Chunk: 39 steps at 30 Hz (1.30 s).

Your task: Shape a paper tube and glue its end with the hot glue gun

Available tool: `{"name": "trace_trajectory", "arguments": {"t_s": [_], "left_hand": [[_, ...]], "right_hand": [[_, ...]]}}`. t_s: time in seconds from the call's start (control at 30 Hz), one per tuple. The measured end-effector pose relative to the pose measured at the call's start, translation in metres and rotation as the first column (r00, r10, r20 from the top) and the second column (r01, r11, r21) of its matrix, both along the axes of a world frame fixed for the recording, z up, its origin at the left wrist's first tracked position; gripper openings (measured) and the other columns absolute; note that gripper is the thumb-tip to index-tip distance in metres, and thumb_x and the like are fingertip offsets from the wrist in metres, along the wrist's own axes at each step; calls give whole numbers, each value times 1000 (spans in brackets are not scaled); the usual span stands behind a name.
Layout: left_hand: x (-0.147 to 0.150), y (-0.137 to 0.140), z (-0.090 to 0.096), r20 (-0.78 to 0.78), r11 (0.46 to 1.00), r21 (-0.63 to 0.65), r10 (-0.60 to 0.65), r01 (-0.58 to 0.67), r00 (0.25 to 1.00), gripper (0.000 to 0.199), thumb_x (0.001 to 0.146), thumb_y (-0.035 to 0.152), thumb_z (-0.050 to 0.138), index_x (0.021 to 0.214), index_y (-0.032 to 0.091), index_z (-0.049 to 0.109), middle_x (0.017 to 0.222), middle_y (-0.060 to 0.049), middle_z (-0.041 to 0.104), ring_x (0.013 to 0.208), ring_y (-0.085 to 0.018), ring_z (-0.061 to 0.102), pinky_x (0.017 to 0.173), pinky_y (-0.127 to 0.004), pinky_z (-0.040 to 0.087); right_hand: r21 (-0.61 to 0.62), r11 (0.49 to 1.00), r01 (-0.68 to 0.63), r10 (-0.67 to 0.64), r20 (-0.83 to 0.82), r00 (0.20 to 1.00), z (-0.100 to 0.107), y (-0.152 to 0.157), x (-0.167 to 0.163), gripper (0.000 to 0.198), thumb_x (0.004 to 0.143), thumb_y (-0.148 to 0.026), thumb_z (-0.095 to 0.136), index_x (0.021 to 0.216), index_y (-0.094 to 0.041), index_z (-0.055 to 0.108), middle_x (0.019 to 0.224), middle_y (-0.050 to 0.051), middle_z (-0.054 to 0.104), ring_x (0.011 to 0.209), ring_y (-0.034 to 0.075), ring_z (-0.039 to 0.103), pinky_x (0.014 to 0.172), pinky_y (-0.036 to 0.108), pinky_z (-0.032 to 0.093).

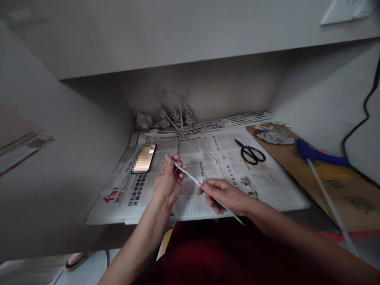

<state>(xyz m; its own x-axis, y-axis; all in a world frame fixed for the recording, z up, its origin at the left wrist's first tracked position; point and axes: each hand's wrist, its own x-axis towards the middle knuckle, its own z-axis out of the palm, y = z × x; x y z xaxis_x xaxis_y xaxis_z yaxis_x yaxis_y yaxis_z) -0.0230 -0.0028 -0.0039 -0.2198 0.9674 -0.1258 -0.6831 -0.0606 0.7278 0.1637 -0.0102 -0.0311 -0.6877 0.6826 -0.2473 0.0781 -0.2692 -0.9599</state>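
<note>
A thin rolled-paper stick [190, 175] slants between my two hands over the table's front part. Its upper end is pinched by the fingers of my left hand [170, 178]. My right hand [224, 194] is closed round it lower down, and the tail runs out below that hand towards my lap. Just beyond my hands, several paper sticks cross in a star shape [180, 134] on the newspaper [190, 158]. To the right lie black-handled scissors [251, 152], apart from both hands.
A phone [144, 159] lies left on the newspaper. At the back stand woven paper pieces [175, 117] beside a bundle of paper sticks [228, 122]. On the right, cardboard [335, 186] bears crumpled paper [276, 135] and a blue glue gun [323, 155]. A cabinet [178, 35] overhangs the table.
</note>
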Motion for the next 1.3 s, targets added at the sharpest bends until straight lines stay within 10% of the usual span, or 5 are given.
{"name": "trace_trajectory", "arguments": {"t_s": [0.3,0.5,0.67,1.07,1.3], "left_hand": [[1,0,-4,55,1000,19,-26,25,998,28,80,38,66,90,12,67,71,-1,55,66,-8,58,51,-12,47],[5,-2,-10,22,1000,-6,-21,21,1000,28,82,36,64,91,10,68,74,-3,60,69,-9,63,57,-13,52],[7,-4,-10,37,997,-79,-10,13,999,25,82,34,65,89,10,68,72,-4,63,68,-10,65,53,-12,52],[17,-10,-12,34,987,-85,-132,135,991,23,79,29,69,93,10,68,73,-4,67,68,-13,68,52,-16,54],[18,-8,-14,19,996,-59,-70,71,997,20,80,24,69,92,9,69,76,-6,68,76,-14,70,68,-19,57]], "right_hand": [[-90,986,-141,136,-56,989,3,3,2,39,97,-53,36,97,-19,56,56,-6,41,39,8,40,39,22,33],[394,910,132,-186,102,977,8,7,-15,29,90,-46,56,76,-20,54,63,-3,50,53,9,46,50,22,36],[-139,986,-93,78,-111,991,8,12,-13,37,94,-53,43,87,-18,55,52,-9,35,37,6,34,39,21,29],[-237,958,-163,104,-242,965,8,17,-18,34,95,-52,42,84,-21,48,53,-9,36,38,7,34,40,21,28],[494,860,127,-209,114,971,15,12,-16,22,89,-41,58,81,-21,54,73,1,55,66,14,52,56,25,39]]}}
